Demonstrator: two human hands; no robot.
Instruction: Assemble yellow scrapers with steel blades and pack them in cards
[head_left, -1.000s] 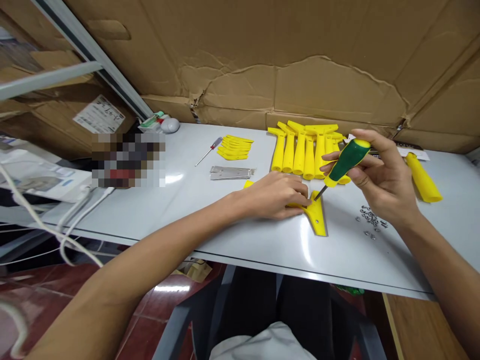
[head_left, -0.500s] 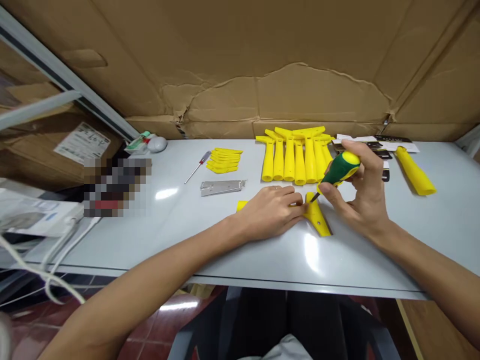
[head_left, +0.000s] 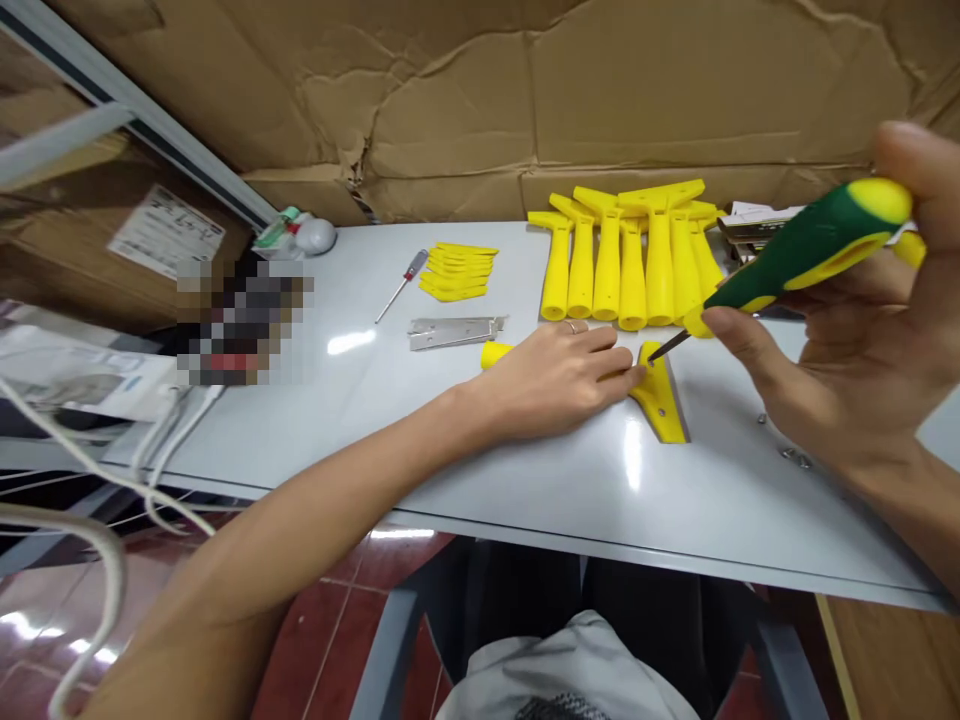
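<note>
My left hand (head_left: 559,378) is closed round the handle of a yellow scraper (head_left: 661,400), pressing it flat on the table. The scraper's wide head sticks out beyond my fingers, with a small screw or hole visible in it. In my right hand (head_left: 862,350) is a screwdriver (head_left: 802,255) with a green and yellow handle, held at a slant. Its dark tip meets the scraper head near the upper hole; whether it sits in a screw is too small to tell. Several small screws (head_left: 787,455) lie on the table beside my right hand.
Several yellow scraper handles (head_left: 659,260) stand in a row at the back. Left of them lie yellow strips (head_left: 459,272), a small screwdriver (head_left: 401,287) and metal plates (head_left: 456,332). Black-and-white cards (head_left: 739,228) are partly hidden behind my right hand. Cardboard (head_left: 450,110) backs the table.
My right hand and the screwdriver appear nearer and further right, the driver lying at a lower slant with its tip still at the scraper head. The view has shifted; small screws now show.
</note>
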